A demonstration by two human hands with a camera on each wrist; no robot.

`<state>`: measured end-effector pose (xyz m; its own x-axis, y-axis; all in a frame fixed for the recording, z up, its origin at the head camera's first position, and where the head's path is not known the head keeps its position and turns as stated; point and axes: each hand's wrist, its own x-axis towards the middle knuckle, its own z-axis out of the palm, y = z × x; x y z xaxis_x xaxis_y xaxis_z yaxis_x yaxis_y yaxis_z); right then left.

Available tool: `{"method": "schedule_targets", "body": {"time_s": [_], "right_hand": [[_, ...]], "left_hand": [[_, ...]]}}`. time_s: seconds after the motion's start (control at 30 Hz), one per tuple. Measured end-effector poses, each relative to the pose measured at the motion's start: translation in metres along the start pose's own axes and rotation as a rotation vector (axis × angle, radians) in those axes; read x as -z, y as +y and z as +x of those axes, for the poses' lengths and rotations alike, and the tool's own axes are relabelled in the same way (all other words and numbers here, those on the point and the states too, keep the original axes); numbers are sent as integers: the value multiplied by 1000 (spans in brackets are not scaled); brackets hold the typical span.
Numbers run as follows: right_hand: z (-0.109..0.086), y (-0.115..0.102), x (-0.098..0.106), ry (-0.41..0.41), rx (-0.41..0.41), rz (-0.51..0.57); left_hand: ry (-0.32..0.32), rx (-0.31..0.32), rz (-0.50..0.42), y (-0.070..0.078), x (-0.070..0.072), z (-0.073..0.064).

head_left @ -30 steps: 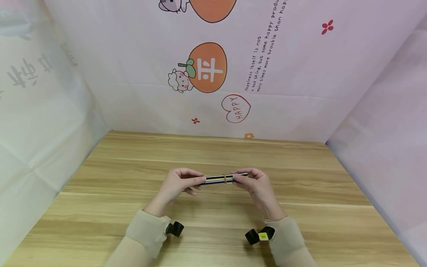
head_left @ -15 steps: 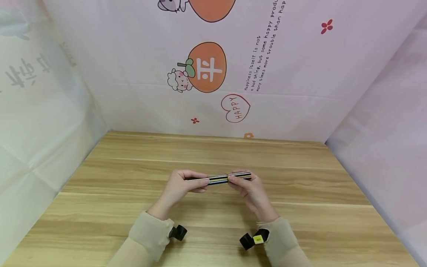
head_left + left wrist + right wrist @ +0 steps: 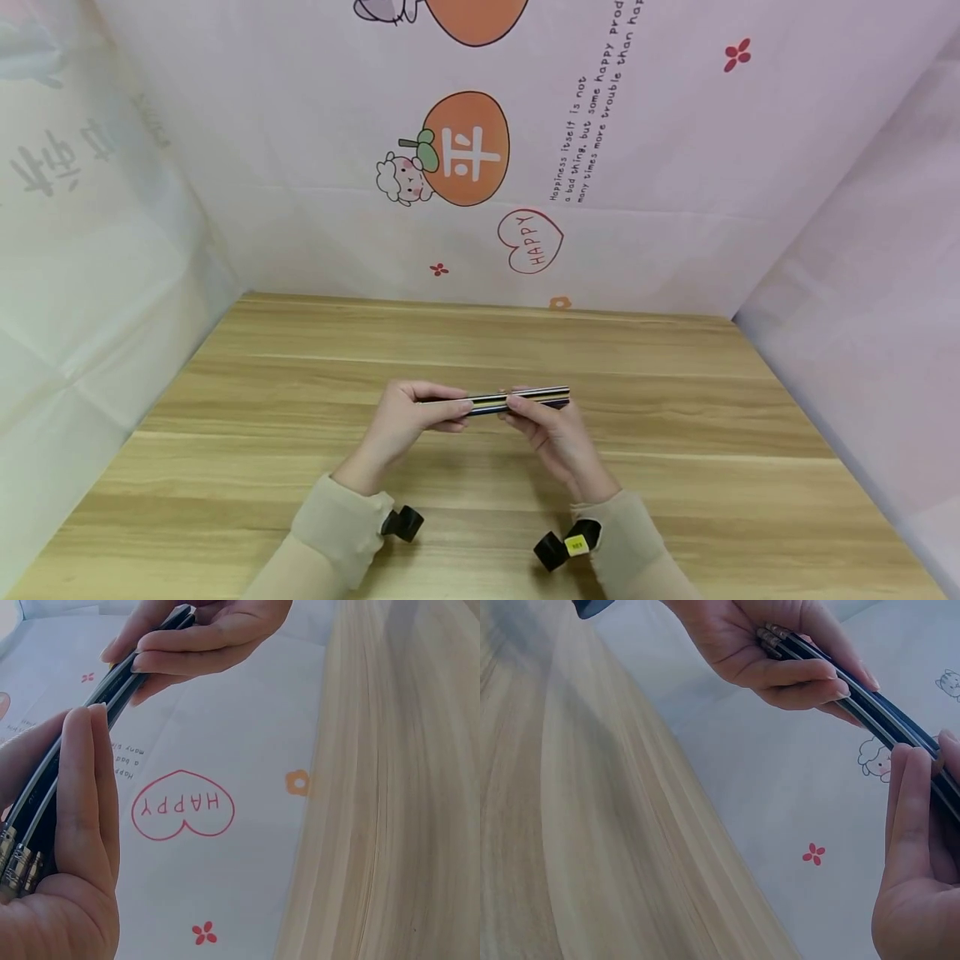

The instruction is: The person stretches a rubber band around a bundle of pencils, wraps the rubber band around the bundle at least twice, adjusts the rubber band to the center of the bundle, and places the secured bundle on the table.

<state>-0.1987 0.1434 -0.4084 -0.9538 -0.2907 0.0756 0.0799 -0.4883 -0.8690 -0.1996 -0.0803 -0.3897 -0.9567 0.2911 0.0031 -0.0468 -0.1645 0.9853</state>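
Note:
A bundle of slim dark pencils (image 3: 489,405) with white, yellow and blue stripes is held up level above the table, between both hands. My left hand (image 3: 401,421) pinches its left part, thumb in front and fingers behind. Crimped metal ends (image 3: 16,871) of the pencils lie by the left palm in the left wrist view. My right hand (image 3: 558,437) pinches the bundle right of its middle, and the other ends stick out past the thumb. A tan rubber band (image 3: 937,762) goes round the bundle right at the right fingertips, mostly hidden by them.
The wood-grain table (image 3: 480,342) lies under both hands. A white printed sheet (image 3: 637,258) closes off the back, with pale sheets on the left and right. Black wrist cameras (image 3: 551,550) stick out inward from the beige cuffs (image 3: 341,525).
The bundle has shifted slightly right, showing more of its right end. My right thumb and fingers have slid left along it onto the rubber band. My left hand has moved slightly right.

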Motion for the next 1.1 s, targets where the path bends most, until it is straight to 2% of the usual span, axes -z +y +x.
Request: {"method": "schedule_targets", "body": {"time_s": [0.13, 0.4, 0.63, 0.8, 0.9, 1.1], "right_hand": [[0, 3, -1, -50, 26, 14], [-2, 9, -10, -100, -16, -5], [-1, 6, -10, -56, -26, 7], [0, 2, -3, -44, 2, 26], [0, 0, 1, -39, 5, 45], [1, -6, 8, 77, 29, 35]], "left_hand": [[8, -2, -2, 0, 0, 0], [-39, 6, -1, -4, -4, 3], [-40, 4, 17, -3, 3, 4], [-19, 13, 2, 0, 9, 3], [-28, 4, -16, 1, 12, 3], [-39, 14, -79, 3, 17, 5]]}}
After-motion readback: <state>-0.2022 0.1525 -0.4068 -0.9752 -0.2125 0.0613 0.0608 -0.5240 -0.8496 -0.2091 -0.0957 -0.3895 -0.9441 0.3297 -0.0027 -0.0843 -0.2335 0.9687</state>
